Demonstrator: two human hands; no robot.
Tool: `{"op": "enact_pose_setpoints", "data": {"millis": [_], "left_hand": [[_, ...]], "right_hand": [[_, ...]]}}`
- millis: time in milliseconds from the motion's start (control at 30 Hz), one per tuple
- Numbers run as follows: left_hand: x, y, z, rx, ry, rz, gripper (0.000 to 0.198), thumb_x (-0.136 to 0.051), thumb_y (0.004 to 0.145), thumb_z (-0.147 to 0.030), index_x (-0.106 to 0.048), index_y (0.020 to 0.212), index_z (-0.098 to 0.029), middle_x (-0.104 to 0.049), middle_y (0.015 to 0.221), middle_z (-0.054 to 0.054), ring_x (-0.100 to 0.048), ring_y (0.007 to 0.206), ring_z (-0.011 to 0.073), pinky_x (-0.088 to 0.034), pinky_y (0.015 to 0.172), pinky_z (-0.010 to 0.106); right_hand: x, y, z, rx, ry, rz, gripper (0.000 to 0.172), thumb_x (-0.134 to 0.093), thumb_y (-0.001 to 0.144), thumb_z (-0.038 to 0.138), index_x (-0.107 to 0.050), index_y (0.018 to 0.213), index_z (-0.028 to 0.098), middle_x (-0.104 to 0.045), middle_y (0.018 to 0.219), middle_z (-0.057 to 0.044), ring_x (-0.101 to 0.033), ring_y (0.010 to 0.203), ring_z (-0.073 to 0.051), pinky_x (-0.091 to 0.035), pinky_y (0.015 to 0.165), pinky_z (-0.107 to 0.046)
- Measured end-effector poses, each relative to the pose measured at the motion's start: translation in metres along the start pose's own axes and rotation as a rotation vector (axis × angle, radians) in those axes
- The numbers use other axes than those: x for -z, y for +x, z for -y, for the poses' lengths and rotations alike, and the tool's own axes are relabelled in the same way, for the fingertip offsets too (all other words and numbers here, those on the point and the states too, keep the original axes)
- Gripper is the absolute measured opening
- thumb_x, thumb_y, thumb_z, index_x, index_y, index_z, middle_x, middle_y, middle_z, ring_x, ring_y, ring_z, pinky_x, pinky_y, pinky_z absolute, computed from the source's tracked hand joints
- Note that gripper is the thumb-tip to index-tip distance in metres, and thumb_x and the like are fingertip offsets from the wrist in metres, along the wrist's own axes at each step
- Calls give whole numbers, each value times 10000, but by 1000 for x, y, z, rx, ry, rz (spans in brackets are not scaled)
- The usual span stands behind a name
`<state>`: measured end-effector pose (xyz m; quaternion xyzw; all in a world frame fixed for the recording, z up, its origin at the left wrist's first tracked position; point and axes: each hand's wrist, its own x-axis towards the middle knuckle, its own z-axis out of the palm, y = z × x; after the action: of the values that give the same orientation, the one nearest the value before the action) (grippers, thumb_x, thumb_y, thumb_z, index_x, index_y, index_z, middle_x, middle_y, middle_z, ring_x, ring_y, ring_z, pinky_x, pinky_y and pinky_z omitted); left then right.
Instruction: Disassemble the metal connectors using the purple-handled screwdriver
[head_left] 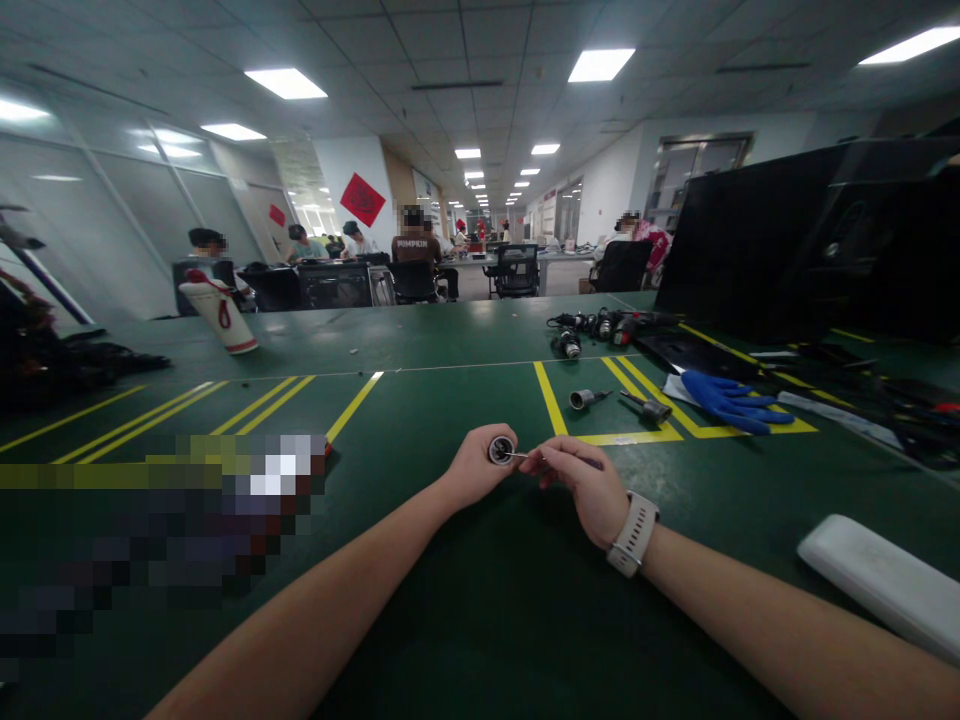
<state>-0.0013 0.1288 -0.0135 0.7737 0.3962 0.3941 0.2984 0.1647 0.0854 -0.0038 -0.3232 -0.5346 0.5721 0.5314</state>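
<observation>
Grasping a round hollow part (501, 450), the left hand (478, 468) is pointing its open mouth toward the wearer, left of the blue glove (729, 400) and nearer the wearer, over the green table (465, 610). The right hand (583, 485) is pinching a slim metal tool (519, 455) between thumb and fingers, and its tip is reaching the part's mouth; how deep it is going, I cannot tell. A pale watch (634, 535) is circling the right hand's wrist. Two cup-shaped bits (580, 400) are lying left of the glove, apart from both hands. Beyond the glove, to its left, metal pieces (571, 346) and dark cables (562, 321) are lying in a jumble. A white case (885, 575) is resting to the glove's right, nearer the wearer.
</observation>
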Motion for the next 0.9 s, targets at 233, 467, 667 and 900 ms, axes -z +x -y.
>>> {"op": "enact_pose_setpoints", "data": {"millis": [233,467,667,900], "left_hand": [[1,0,-1,9,-66,25,124,-628,658,-205,-524,652,-137,-499,606,-35,-457,546,91,-366,501,204],[1,0,-3,22,-103,33,130,-634,655,-211,-527,655,-137,-506,619,-29,-469,553,97,-378,506,209],[0,0,-1,19,-111,29,147,-636,655,-228,-521,646,-137,-491,601,-39,-442,540,88,-358,503,205],[-1,-1,2,16,-77,22,150,-635,671,-243,-523,669,-143,-495,615,-39,-451,553,92,-363,498,199]], "right_hand": [[2,0,-2,9,1,15,174,-546,791,261,-684,722,181,-683,770,-47,-599,765,-192,-431,654,-321],[2,0,-2,10,2,28,170,-544,793,256,-684,730,184,-682,774,-46,-601,768,-193,-434,654,-320],[1,0,-1,8,15,8,166,-554,775,248,-684,700,178,-684,750,-48,-598,747,-191,-425,639,-318],[2,0,-3,26,-1,-14,174,-547,787,259,-676,703,177,-683,747,-47,-604,740,-188,-430,648,-319]]}}
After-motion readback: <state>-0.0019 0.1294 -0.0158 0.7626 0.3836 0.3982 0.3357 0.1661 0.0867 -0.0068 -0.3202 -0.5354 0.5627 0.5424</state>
